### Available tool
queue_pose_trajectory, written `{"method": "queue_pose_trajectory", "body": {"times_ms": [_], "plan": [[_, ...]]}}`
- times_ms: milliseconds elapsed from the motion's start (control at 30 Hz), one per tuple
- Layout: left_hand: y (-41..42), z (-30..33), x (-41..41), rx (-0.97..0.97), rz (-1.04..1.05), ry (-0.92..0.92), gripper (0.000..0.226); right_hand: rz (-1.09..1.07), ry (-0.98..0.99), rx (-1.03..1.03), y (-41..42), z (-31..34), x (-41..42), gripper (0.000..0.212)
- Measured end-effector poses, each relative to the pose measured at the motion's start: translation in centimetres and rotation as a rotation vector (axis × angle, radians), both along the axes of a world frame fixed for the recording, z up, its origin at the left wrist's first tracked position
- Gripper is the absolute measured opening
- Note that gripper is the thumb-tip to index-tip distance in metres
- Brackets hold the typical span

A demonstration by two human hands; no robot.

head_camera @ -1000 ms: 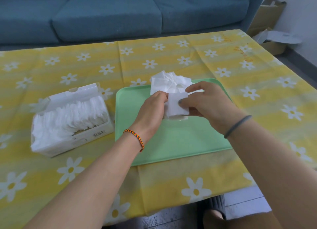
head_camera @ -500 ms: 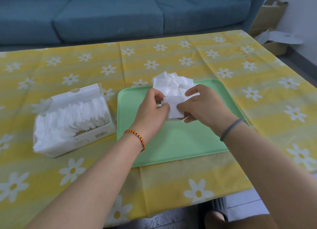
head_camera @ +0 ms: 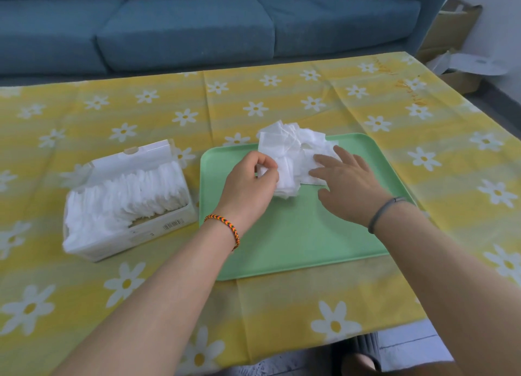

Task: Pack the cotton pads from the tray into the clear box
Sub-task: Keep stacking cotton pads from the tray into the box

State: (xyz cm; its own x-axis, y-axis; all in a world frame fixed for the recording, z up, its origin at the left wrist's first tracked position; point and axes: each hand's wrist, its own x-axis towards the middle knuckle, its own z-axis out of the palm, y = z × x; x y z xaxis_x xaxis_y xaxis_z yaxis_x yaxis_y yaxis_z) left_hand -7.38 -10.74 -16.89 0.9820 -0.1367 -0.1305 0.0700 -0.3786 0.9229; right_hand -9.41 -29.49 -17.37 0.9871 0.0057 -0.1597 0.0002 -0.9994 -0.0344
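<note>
Both hands have parted since half a second ago, when they held one pad between them over the tray. Now the right hand has let go and reaches flat, fingers straight, onto the pads heaped at the tray's 12 o'clock end. The left hand has its fingers curled, pinching a small bunch of pads at the heap's 8 o'clock edge.

Much of the job looks done. The box, lid flipped up at its far side, sits on the bench at the tray's 9 o'clock, just beside its rim. It is packed nearly full with pads standing on edge in a long row, bulging over the near corner. What is left is the loose heap, a modest pile with some pads hanging past the far rim of the tray; the rest of the tray shows bare green.

I judge a few more handfuls would clear it, though room in the box looks tight.
</note>
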Motion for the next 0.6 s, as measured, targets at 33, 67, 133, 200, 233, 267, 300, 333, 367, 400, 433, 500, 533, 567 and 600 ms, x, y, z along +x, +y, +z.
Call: {"method": "queue_pose_trajectory", "body": {"times_ms": [33, 67, 133, 200, 233, 267, 300, 333, 367, 400, 433, 500, 533, 567, 600], "plan": [[0.1, 0.0, 0.0, 0.003, 0.001, 0.006, 0.017, -0.003, 0.006, -0.007, 0.0, -0.2, 0.1, 0.052], [0.1, 0.0, 0.0, 0.008, -0.001, 0.005, 0.019, -0.011, -0.008, -0.003, -0.1, -0.4, 0.2, 0.052], [0.2, 0.0, 0.1, 0.019, -0.003, 0.001, 0.022, -0.028, -0.076, 0.03, -0.2, -0.5, 0.4, 0.052], [0.2, 0.0, 0.2, 0.027, 0.004, 0.002, 0.023, -0.026, -0.19, 0.117, -0.2, -0.1, 0.5, 0.047], [0.3, 0.0, 0.2, 0.03, 0.007, 0.0, 0.023, -0.031, -0.264, 0.194, -0.2, 0.2, 0.5, 0.042], [0.3, 0.0, 0.3, 0.028, 0.009, -0.002, 0.023, -0.058, -0.351, 0.29, -0.1, 0.8, 0.4, 0.037], [0.3, 0.0, 0.3, 0.022, 0.012, -0.003, 0.023, -0.109, -0.433, 0.394, 0.1, 1.5, 0.3, 0.031], [0.3, 0.0, 0.3, 0.017, 0.013, -0.003, 0.024, -0.174, -0.496, 0.499, 0.2, 2.2, 0.2, 0.026], [0.3, 0.0, 0.3, 0.014, 0.012, -0.003, 0.024, -0.24, -0.541, 0.601, 0.4, 2.9, 0.1, 0.021], [0.3, 0.0, 0.3, 0.01, 0.007, -0.002, 0.025, -0.312, -0.564, 0.702, 0.4, 3.5, 0.1, 0.017], [0.3, 0.1, 0.2, 0.007, 0.003, 0.0, 0.026, -0.386, -0.556, 0.83, 0.6, 4.1, 0.1, 0.017], [0.3, 0.1, 0.1, -0.005, -0.008, 0.0, 0.028, -0.511, -0.421, 1.216, 1.2, 5.0, -0.1, 0.023], [0.2, 0.1, 0.0, -0.017, -0.014, -0.001, 0.029, -0.554, -0.31, 1.419, 1.6, 5.3, -0.3, 0.026], [0.2, 0.2, -0.1, -0.035, -0.018, 0.002, 0.028, -0.578, -0.203, 1.563, 2.1, 5.3, -0.5, 0.028], [0.0, 0.3, -0.1, -0.058, -0.02, 0.012, 0.028, -0.582, -0.122, 1.626, 2.5, 5.3, -0.7, 0.029]]}}
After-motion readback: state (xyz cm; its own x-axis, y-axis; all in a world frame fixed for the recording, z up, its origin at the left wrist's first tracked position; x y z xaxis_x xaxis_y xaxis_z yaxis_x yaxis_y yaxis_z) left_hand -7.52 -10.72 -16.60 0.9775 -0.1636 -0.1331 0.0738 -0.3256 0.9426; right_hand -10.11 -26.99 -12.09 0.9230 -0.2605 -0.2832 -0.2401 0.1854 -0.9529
